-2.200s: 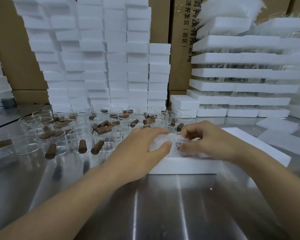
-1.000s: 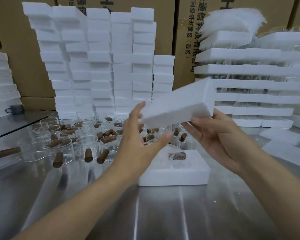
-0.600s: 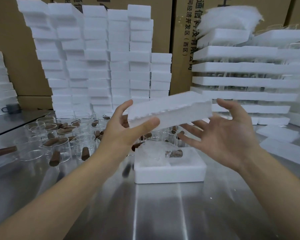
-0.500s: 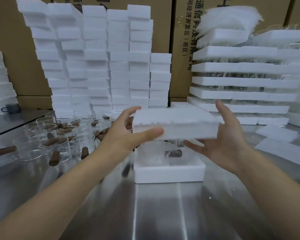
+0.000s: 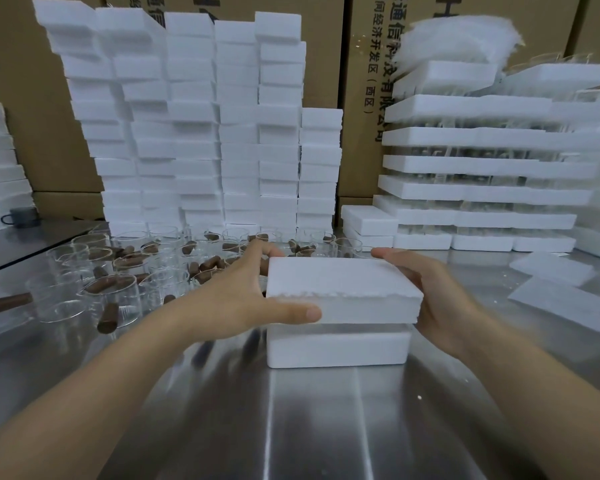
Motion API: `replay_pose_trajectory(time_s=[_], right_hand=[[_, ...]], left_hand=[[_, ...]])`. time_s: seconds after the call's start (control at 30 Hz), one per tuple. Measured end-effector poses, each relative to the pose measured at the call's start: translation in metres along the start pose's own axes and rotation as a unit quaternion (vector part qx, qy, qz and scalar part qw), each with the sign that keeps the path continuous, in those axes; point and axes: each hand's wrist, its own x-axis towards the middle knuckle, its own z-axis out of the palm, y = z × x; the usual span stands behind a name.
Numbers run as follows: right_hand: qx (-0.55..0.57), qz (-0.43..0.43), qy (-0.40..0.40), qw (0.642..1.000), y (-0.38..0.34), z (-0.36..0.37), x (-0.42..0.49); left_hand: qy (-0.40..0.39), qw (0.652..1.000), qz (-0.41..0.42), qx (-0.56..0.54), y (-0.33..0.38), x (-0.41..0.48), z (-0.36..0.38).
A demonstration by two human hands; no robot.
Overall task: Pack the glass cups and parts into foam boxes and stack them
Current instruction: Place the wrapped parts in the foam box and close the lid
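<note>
A white foam lid [image 5: 340, 285] hovers just above the white foam box base [image 5: 336, 348] on the steel table, with a thin gap between them. My left hand [image 5: 236, 299] grips the lid's left edge, thumb along its front. My right hand [image 5: 430, 292] holds its right side. The base's contents are hidden under the lid. Several glass cups [image 5: 111, 292] with brown handle parts [image 5: 108, 317] stand to the left and behind.
Tall stacks of foam boxes [image 5: 201, 126] rise at the back. Foam trays of glassware [image 5: 482, 168] are stacked at the right. Loose foam sheets [image 5: 565, 299] lie on the table's right. A grey mug [image 5: 21, 216] sits far left. Cardboard cartons stand behind.
Both hands have brought the foam lid down from above the cups until it is level and just over the packed base, hiding the wrapped cup and brown part inside.
</note>
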Motion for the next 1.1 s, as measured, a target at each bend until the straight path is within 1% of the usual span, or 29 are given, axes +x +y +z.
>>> replay_pose_trajectory(time_s=[0.1,0.17,0.33,0.4,0.47,0.6,0.73,0.97,1.1], right_hand=[[-0.022,-0.012,0.013,1.000,0.000,0.002,0.000],[-0.032,-0.005,0.018,0.999,0.001,0.002,0.000],[-0.016,-0.012,0.011,1.000,-0.001,0.000,0.001],[-0.028,-0.015,0.012,0.999,0.000,0.000,0.003],[-0.048,-0.008,0.012,0.999,0.004,0.000,0.006],[-0.052,0.027,-0.008,0.998,0.008,0.000,0.005],[-0.052,0.032,-0.009,0.998,0.006,0.001,0.003],[-0.064,0.042,-0.003,0.997,0.006,0.002,0.001],[-0.066,0.087,-0.010,0.994,0.008,0.002,-0.001]], left_hand=[[0.002,1.000,-0.006,0.022,0.002,-0.001,-0.001],[-0.002,1.000,-0.006,0.026,0.005,-0.003,0.000],[0.001,0.999,0.000,0.052,0.013,-0.005,0.004],[0.005,0.997,-0.002,0.076,0.013,-0.006,0.004],[0.001,0.995,-0.008,0.099,0.012,-0.007,0.004],[-0.027,0.991,-0.014,0.126,0.010,-0.008,0.004],[-0.033,0.987,-0.027,0.153,0.008,-0.005,0.002],[-0.053,0.991,-0.013,0.121,0.008,-0.007,0.000],[-0.063,0.991,-0.019,0.121,0.013,-0.009,-0.002]])
